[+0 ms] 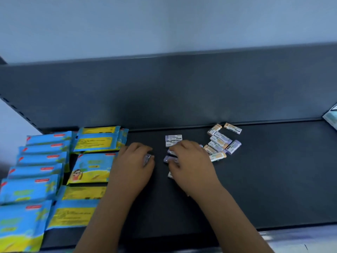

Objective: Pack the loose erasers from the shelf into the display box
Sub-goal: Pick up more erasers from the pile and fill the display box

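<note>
Small sleeved erasers in purple and peach lie loose on the dark shelf (264, 170). A cluster of several erasers (221, 141) sits right of my hands, and a stacked pair (173, 140) lies just behind them. My left hand (135, 159) has curled fingers holding a purple eraser (147, 158). My right hand (187, 159) is laid over a few purple erasers (168, 158), its fingers curled on them; another eraser peeks out under its palm. No display box is in view.
Blue and yellow wipe packets (42, 172) fill the shelf's left side in rows. The dark back panel (182, 92) rises behind. A pale packet corner (331, 117) shows at the far right edge.
</note>
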The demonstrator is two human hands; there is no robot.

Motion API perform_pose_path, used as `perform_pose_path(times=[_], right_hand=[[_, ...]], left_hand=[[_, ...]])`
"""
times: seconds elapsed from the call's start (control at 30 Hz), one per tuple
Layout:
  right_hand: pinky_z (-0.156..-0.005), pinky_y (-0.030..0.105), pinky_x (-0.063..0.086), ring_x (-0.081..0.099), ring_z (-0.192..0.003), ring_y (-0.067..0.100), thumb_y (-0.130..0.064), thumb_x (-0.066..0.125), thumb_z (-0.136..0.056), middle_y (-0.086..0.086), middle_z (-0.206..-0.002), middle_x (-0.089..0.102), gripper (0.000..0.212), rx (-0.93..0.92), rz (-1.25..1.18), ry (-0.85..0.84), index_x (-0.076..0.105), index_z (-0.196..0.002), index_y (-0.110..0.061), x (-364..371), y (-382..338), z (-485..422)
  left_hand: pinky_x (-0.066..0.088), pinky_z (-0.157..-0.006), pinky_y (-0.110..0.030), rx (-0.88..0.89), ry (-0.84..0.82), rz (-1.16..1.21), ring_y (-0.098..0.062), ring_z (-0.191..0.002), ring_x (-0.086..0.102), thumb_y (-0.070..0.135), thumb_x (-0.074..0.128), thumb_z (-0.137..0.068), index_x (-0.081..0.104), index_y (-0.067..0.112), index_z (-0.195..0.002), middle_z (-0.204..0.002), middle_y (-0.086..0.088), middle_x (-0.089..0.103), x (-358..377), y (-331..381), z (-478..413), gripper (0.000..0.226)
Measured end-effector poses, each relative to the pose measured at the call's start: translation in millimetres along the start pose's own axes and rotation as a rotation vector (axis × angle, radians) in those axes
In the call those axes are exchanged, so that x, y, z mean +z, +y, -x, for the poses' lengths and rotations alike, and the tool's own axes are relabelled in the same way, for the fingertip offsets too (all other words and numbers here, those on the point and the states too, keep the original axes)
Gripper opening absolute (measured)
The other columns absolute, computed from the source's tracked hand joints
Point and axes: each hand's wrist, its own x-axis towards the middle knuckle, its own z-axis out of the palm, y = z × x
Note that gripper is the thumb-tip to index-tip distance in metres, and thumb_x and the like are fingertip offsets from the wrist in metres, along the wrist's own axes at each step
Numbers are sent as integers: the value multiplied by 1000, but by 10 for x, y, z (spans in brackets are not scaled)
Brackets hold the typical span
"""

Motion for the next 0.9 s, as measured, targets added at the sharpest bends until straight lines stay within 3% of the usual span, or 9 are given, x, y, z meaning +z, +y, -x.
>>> perform_pose_path(times=[0.23,0.37,0.47,0.57,0.63,0.77,0.9], right_hand=[[-98,37,46,51,-115,19,-24,62,-86,-3,-123,58,29,82,-24,45,69,-115,-20,5,55,24],[-94,32,46,53,-111,20,-4,56,-83,0,-118,60,37,162,-139,124,69,-116,-14,-2,148,-19],[-91,38,47,53,-109,27,7,51,-73,3,-114,64,51,218,-96,167,71,-115,-14,-28,205,-40],[-80,43,51,56,-99,31,3,53,-72,2,-106,68,50,195,21,197,73,-111,-21,-52,257,-18],[-76,40,51,56,-95,30,1,55,-75,1,-102,68,48,175,35,188,74,-112,-23,-62,296,-15],[-76,35,51,57,-99,21,-5,62,-83,-3,-108,64,45,218,-77,158,68,-122,-26,-88,322,-15],[-74,26,48,58,-78,8,-15,69,-89,-9,-113,61,32,242,-209,179,70,-118,-26,-113,363,3]], left_hand=[[52,-79,-43,52,-60,4,-24,-99,59,41,54,-83,69,29,-108,-110,8,64,28,-63,-10,31],[52,-81,-43,115,-88,16,-20,-107,55,39,60,-87,66,31,-113,-116,12,62,45,-12,-26,28],[48,-89,-44,161,-155,53,-18,-115,50,40,60,-88,65,34,-117,-120,15,59,37,73,-60,31],[44,-93,-41,209,-190,56,-15,-117,47,40,64,-88,64,36,-118,-120,18,59,46,171,-85,30],[42,-91,-38,213,-190,42,-13,-114,48,41,64,-88,65,37,-114,-116,19,60,69,217,-93,26],[41,-81,-34,170,-142,7,-13,-100,50,43,65,-85,60,35,-93,-97,16,58,93,268,-118,13],[44,-77,-36,128,-121,-25,-16,-100,50,41,68,-81,60,33,-89,-94,15,58,89,258,-148,14]])
